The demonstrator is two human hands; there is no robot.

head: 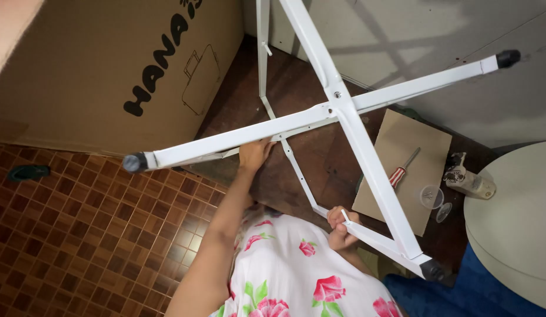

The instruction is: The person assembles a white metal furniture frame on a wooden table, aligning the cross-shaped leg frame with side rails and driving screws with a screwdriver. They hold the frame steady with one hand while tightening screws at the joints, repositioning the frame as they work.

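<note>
A white metal folding frame [337, 108] with two crossed bars bolted at the middle lies tilted in front of me. Black rubber caps sit on the bar ends. My left hand [253, 154] grips the underside of the long bar that runs to the left cap [134, 162]. My right hand [341, 228] is closed on a thin white brace strut [299, 170] where it meets the lower right leg near its cap [432, 270].
A big brown cardboard box [96, 64] stands at the left. On a cardboard sheet [402, 170] lies a red-and-white-handled screwdriver [402, 170]. A clear cup [431, 196] with screws and a small bottle [469, 182] sit beside it. A round pale tabletop [513, 223] is at the right.
</note>
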